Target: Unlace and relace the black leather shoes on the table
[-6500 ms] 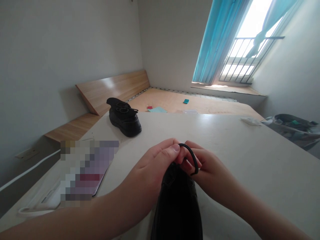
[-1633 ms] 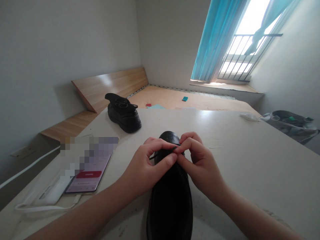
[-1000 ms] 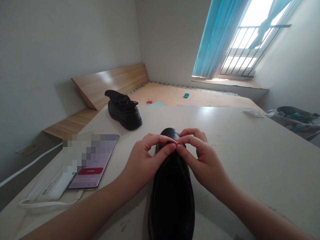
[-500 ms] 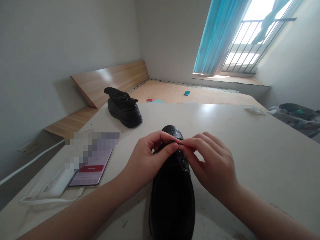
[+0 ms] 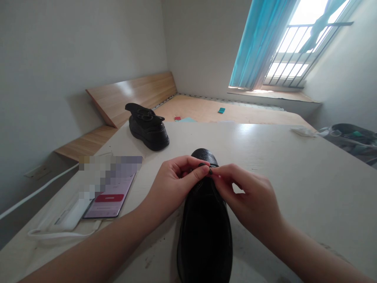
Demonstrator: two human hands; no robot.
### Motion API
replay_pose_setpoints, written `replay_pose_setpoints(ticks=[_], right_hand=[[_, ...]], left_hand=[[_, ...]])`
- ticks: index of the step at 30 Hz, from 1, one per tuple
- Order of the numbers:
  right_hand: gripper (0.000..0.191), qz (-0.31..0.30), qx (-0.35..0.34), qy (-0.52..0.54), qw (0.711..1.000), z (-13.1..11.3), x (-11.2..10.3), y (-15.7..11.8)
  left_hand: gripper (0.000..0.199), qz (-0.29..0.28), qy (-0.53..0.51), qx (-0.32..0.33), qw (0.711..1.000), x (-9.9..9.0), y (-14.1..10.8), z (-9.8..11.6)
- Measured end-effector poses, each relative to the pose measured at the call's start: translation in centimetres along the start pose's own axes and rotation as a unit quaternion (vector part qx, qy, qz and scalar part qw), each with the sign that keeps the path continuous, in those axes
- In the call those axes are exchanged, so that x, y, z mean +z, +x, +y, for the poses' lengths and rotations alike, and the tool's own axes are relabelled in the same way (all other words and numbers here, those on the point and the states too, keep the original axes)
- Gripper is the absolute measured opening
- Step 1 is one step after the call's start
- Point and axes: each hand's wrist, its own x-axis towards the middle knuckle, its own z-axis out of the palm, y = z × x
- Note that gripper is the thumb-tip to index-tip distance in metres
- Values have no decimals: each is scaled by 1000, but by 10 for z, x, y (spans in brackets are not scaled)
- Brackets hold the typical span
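Observation:
A black shoe (image 5: 206, 236) stands on the white table, its opening toward me and its toe pointing away. Over its upper front, my left hand (image 5: 179, 177) pinches a thin black lace (image 5: 210, 171) between thumb and index finger. My right hand (image 5: 250, 192) comes in from the other side, thumb and index finger closed on the same lace, fingertips nearly touching those of the left. The lacing beneath is partly hidden by my fingers. Farther back on the left sits a second black shoe (image 5: 149, 127), loose laces lying over its top.
On the left of the table (image 5: 265, 145) lie a phone (image 5: 108, 200) and a white device (image 5: 69, 216) with a white cable. Clear plastic (image 5: 304, 131) rests at the far right edge, near a grey bin (image 5: 353, 137). A wooden bed platform (image 5: 200, 104) stands behind.
My right hand's other fingers have curled in, and a short piece of lace now shows between the fingertips. The view has shifted slightly.

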Motion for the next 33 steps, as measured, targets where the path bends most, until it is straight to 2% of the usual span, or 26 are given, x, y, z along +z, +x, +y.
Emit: replay_pose_setpoints(ticks=[3, 6, 9, 11, 13, 17, 23, 25, 30, 33], right_hand=[[14, -9, -117, -101, 988, 4, -5, 3], [16, -29, -142, -110, 983, 6, -9, 5], [12, -52, -44, -6, 998, 6, -9, 6], [7, -64, 48, 59, 995, 6, -6, 7], [5, -70, 98, 94, 988, 6, -4, 9], [7, -82, 124, 158, 976, 8, -2, 11], [9, -86, 157, 216, 960, 6, 0, 11], [10, -86, 156, 226, 958, 5, 1, 11], [10, -98, 173, 256, 946, 6, -1, 12], [19, -102, 182, 300, 931, 9, -3, 13]], left_hand=[[21, -7, -4, -2, 1000, -1, 0, 3], [20, -20, 13, -2, 1000, -2, 1, 5], [18, -37, 40, 10, 998, -4, 2, 5], [18, -40, 73, 28, 996, -5, 2, 4], [16, -26, 125, 64, 990, -5, 0, 4], [12, 13, 250, 170, 953, -5, -4, 6], [20, -4, 358, 337, 871, -8, -6, 10], [21, -9, 372, 351, 859, -9, -5, 11], [22, -11, 370, 342, 864, -8, -5, 13], [24, -16, 366, 368, 855, -8, -6, 11]])
